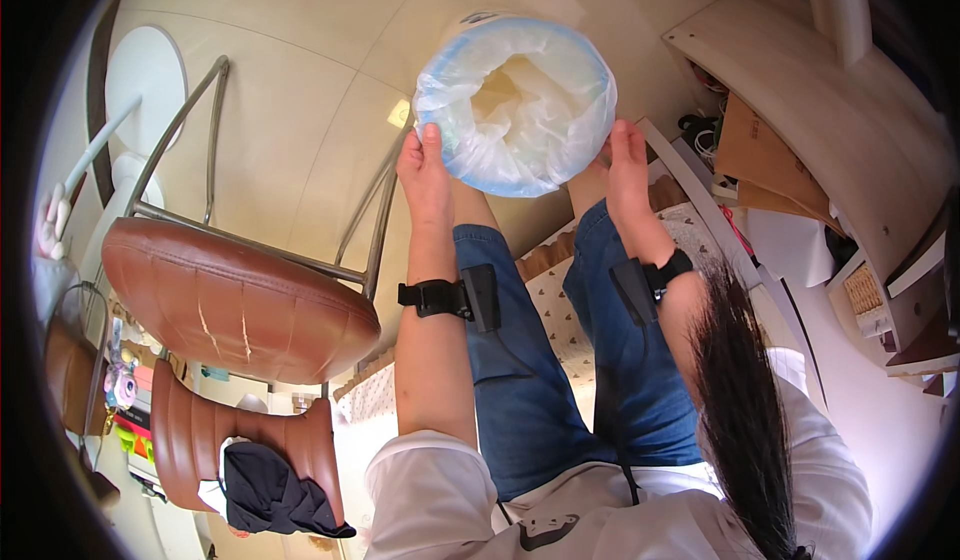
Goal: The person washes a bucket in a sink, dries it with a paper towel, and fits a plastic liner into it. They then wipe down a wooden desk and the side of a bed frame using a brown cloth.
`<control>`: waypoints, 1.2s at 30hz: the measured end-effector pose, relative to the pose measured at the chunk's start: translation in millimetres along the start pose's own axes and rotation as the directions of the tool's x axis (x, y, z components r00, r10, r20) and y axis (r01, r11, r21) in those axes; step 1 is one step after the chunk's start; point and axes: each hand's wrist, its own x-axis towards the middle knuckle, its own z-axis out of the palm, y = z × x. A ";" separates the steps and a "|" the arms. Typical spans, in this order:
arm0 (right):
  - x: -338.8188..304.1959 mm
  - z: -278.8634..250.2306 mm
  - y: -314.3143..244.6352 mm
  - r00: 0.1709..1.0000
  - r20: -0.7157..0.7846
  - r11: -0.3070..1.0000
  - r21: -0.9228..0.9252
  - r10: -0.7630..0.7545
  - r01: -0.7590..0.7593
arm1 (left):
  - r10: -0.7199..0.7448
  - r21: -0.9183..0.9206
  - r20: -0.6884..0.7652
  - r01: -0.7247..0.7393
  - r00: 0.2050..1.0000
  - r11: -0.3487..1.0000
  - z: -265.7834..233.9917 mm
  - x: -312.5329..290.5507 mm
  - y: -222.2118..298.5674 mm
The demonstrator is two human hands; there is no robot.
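A round trash can, its rim covered by a translucent white plastic liner (468, 150) with a bluish edge, is in front of me above my knees. The liner is folded outward over the rim, and its crumpled middle sags into the can. My left hand (427, 182) grips the left side of the rim, thumb on top. On the right side, my right hand (627, 182) holds the can with its thumb up; some of its fingers are hidden behind the rim. The can's outer wall is mostly hidden by the liner.
To the left stands a brown leather chair (240, 300) with a cracked seat and metal legs. A dark cloth (275, 490) lies on its backrest. A wooden shelf unit (810, 110) with brown paper envelopes (765, 150) is at the right. Beneath me is a patterned cloth (550, 310).
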 end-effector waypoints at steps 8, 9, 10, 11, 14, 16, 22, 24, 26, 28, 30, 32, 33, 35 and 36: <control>10.1 2.5 26.2 0.956 0.193 0.951 0.171 0.223 -0.256 | -0.018 -0.057 -0.009 0.018 1.000 0.998 4.2 -0.3 5.1; 14.0 4.6 27.6 0.936 0.218 0.936 0.162 0.276 -0.314 | -0.017 -0.056 -0.009 0.017 1.000 0.998 2.3 1.0 6.5; 18.8 6.0 28.0 0.936 0.218 0.936 0.163 0.275 -0.313 | 0.004 -0.003 -0.010 -0.005 1.000 1.000 0.5 2.9 7.8; 24.0 6.8 29.6 0.940 0.198 0.954 0.057 0.279 -0.296 | 0.026 0.049 -0.010 -0.025 1.000 0.998 -1.2 4.3 8.4; 30.3 8.4 31.6 0.963 0.132 0.969 -0.116 0.234 -0.219 | 0.053 0.076 0.003 -0.053 0.999 0.996 -2.2 9.9 6.2; 26.6 14.3 30.3 0.978 0.093 0.969 -0.185 0.185 -0.166 | 0.073 0.137 -0.016 -0.070 0.997 0.988 -3.6 13.2 2.8; 25.6 21.0 24.7 0.999 -0.021 0.957 -0.285 0.040 -0.044 | 0.227 0.487 -0.077 -0.162 0.971 0.858 -6.4 21.4 -0.5; 26.6 22.9 25.5 0.999 -0.034 0.921 -0.390 -0.017 0.003 | 0.226 0.526 -0.071 -0.155 0.972 0.836 -6.3 19.7 1.8; 24.4 25.2 23.7 0.998 -0.061 0.923 -0.385 -0.005 -0.019 | 0.294 0.544 -0.075 -0.208 0.953 0.813 -6.6 19.0 2.3; 19.8 29.8 20.4 0.996 -0.086 0.923 -0.382 0.009 -0.041 | 0.361 0.639 -0.030 -0.260 0.932 0.724 -11.1 18.4 2.6; 21.2 25.8 19.9 0.987 -0.136 0.906 -0.422 -0.083 0.018 | 0.420 0.716 0.027 -0.311 0.907 0.625 -10.4 19.6 2.5; 28.3 19.3 17.5 0.991 -0.074 0.891 -0.448 -0.109 0.065 | 0.446 0.733 0.027 -0.320 0.895 0.599 -8.2 25.4 0.0; 33.5 16.1 16.5 0.991 -0.010 0.875 -0.470 -0.132 0.112 | 0.446 0.733 0.026 -0.320 0.895 0.600 -8.3 28.1 -1.8; 44.7 12.9 15.6 0.999 0.008 0.911 -0.411 -0.041 0.041 | 0.391 0.713 -0.003 -0.272 0.920 0.646 -9.9 33.6 -7.2; 49.8 12.0 15.3 0.998 0.031 0.936 -0.351 0.049 -0.035 | 0.391 0.713 -0.004 -0.272 0.920 0.646 -11.2 36.4 -10.6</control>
